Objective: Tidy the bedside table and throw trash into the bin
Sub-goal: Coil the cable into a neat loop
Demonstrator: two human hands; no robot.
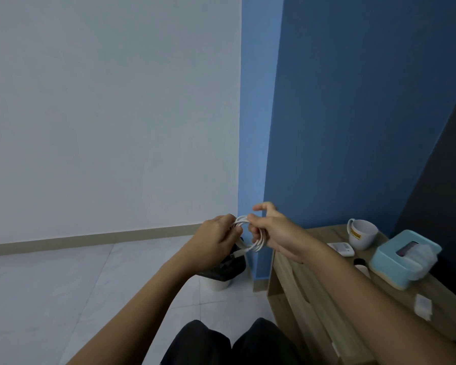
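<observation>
A white wall (103, 114) meets a blue wall (353, 101) above pale floor tiles (63, 285). At right, a wooden bedside table (295, 285) bears a teal tissue box (406, 256) and white mug (362, 234). A lined bin (221, 277) stands beside it. Left hand (213, 243) and right hand (277, 233) both grip a coiled white cable (256, 238) above the bin.

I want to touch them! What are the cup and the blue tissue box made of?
The cup looks like glazed ceramic: white, smooth, with a thick rim and a soft sheen. The tissue box looks like matte plastic: an even pale blue with rounded, moulded corners. Its paler base strip could be another material; I cannot tell.
</observation>
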